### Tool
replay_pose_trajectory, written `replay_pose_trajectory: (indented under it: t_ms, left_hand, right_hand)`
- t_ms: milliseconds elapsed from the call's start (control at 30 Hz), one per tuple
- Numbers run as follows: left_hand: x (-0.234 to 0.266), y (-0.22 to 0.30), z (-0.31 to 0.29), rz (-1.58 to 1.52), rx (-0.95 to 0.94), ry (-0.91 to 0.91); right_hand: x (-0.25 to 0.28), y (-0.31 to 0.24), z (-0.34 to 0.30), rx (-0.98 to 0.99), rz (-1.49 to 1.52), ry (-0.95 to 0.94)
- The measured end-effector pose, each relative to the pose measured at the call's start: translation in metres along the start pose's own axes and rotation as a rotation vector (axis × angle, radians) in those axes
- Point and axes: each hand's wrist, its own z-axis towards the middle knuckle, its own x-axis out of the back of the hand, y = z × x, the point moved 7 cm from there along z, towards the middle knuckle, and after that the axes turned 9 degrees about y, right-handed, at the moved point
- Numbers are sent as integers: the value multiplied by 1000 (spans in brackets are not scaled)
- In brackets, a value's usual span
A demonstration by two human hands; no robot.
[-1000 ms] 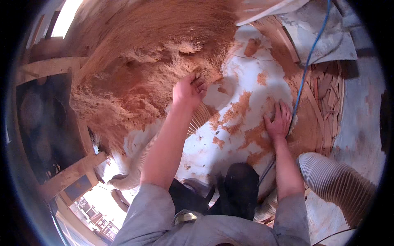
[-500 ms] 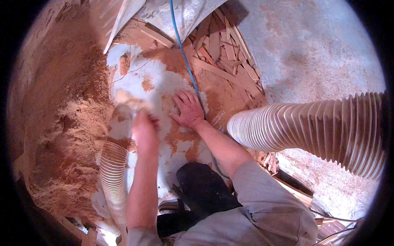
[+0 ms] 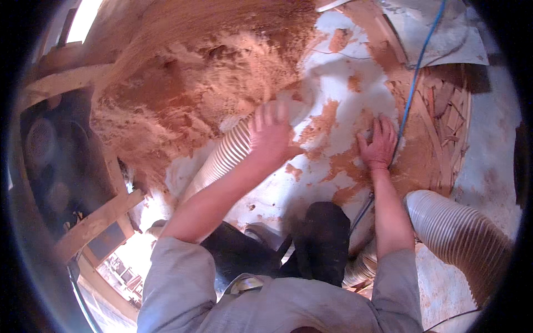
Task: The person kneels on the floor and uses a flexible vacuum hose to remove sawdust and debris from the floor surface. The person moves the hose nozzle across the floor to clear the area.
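The left hand (image 3: 272, 130) blurs over the ribbed hose (image 3: 226, 149) left of frame centre, its grip impossible to tell; the right hand (image 3: 379, 145), fingers slightly spread, rests palm-down right of centre; the reddish dust heap (image 3: 183, 97), upper left, could slump over the hose if disturbed.

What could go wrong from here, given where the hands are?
The blue cable runs close beside the right hand, so a shift of that hand might snag or drag it. The left hand, blurred, is at the pale ribbed hose and might knock it aside. The loose reddish-brown dust heap looks uneven and might slump if disturbed.
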Motion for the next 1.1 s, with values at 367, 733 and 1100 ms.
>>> replay_pose_trajectory:
  t_ms: [367,733,1100]
  left_hand:
    - [-11,-90,-12,106,182,-98]
    - [23,-242,-53,-6,630,-85]
    - [-25,-326,-56,2,741,-83]
  right_hand:
    - [2,-3,-3,64,-34,50]
    - [2,-4,-1,68,-33,62]
    - [2,-5,-1,56,-35,41]
